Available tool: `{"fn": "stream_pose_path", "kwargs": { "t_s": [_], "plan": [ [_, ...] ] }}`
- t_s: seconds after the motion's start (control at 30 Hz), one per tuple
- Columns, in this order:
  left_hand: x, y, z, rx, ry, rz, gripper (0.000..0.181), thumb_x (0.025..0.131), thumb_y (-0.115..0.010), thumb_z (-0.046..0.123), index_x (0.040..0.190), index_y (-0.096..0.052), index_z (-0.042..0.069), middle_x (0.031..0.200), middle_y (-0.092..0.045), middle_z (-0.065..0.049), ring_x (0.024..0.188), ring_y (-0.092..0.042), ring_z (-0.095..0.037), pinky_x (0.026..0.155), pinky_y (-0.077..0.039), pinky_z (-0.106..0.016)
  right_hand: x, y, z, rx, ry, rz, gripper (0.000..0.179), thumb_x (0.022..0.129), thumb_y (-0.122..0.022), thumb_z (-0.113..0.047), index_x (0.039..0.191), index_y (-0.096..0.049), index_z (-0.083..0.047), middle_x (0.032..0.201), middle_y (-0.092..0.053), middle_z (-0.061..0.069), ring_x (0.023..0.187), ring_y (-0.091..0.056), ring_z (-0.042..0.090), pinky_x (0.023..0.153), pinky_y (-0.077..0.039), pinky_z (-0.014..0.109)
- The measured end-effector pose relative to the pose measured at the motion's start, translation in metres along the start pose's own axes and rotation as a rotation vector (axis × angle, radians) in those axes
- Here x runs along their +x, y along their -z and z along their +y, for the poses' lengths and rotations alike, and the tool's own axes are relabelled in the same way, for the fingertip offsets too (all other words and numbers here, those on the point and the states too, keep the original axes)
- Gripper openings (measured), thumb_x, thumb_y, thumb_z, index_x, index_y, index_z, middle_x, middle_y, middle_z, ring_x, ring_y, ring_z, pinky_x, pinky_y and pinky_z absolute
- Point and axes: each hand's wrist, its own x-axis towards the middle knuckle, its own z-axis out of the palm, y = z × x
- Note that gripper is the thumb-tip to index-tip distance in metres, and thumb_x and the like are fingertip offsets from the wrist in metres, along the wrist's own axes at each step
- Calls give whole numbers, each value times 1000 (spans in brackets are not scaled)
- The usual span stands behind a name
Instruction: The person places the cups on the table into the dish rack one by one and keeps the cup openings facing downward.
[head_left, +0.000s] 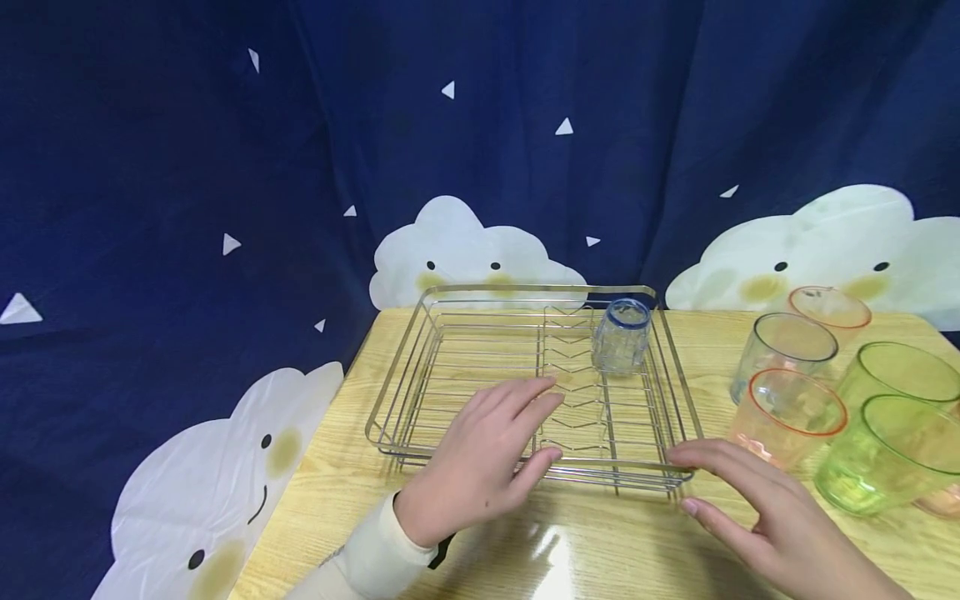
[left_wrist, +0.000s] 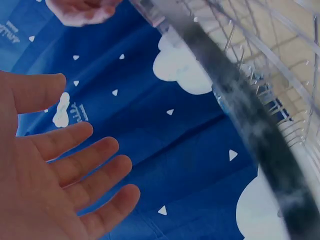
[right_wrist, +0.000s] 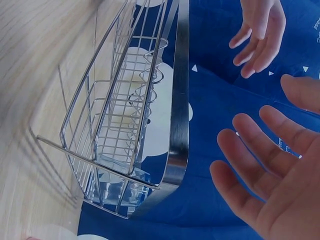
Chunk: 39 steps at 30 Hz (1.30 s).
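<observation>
A wire dish rack [head_left: 480,290] stands on the wooden table, and a clear blue-rimmed glass [head_left: 621,340] sits upside down in its back right corner. Over the rack's front rim hovers my left hand [head_left: 487,454], fingers spread and holding nothing; the left wrist view shows that palm [left_wrist: 45,185] bare. My right hand [head_left: 780,517] is near the front right corner of the rack, with its fingers extended. In the right wrist view the right palm [right_wrist: 285,190] is also bare, apart from the rack's metal rim [right_wrist: 180,100].
At the right of the table [head_left: 337,500] several tumblers stand close together: a blue-rimmed one [head_left: 783,358], an orange-rimmed one [head_left: 787,421] and green ones [head_left: 855,475] among them. A dark blue curtain [head_left: 510,167] with clouds hangs behind.
</observation>
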Motion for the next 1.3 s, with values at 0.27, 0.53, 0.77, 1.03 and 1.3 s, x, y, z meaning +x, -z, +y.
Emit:
{"fn": "stream_pose_path", "kwargs": {
  "t_s": [0.27, 0.53, 0.77, 1.03, 1.3],
  "plan": [
    [-20, -5, 5, -28, 38, -51, 47, 94, -62, 39, 135, -56, 18, 143, -57, 0, 130, -54, -17, 106, -48, -37, -1, 0, 2, -3, -8, 8, 57, 71, -84, -6, 123, -65, -22, 118, -65, -10, 121, -47, -12, 109, -26, 4],
    [-28, -9, 5, -42, 82, -79, 48, 96, -59, 41, 138, -55, 17, 144, -56, 1, 133, -52, -16, 109, -46, -37, 0, 4, 4, -14, -23, 12, 59, 72, -83, -5, 125, -64, -23, 119, -65, -7, 123, -46, -13, 109, -26, 2],
    [-31, -13, 5, -52, 70, -64, 49, 95, -60, 41, 139, -55, 18, 145, -55, 1, 132, -53, -16, 110, -45, -36, 2, 23, 9, -47, -108, 53, 64, 69, -84, 1, 124, -65, -24, 123, -63, -13, 123, -45, -16, 99, -28, -3],
    [-32, -13, 8, -73, 78, -78, 49, 95, -60, 42, 137, -56, 19, 145, -55, 0, 132, -53, -16, 109, -46, -37, 0, 35, 17, -68, -147, 94, 64, 67, -84, 4, 123, -66, -23, 127, -58, -24, 121, -45, -19, 95, -29, -4],
    [-32, -12, 8, -76, 83, -81, 50, 96, -58, 44, 139, -55, 19, 146, -55, 1, 133, -52, -16, 110, -45, -37, 3, 44, 16, -81, -182, 90, 56, 74, -81, 1, 123, -67, -22, 127, -56, -27, 122, -43, -21, 94, -27, -4]
  ]
}}
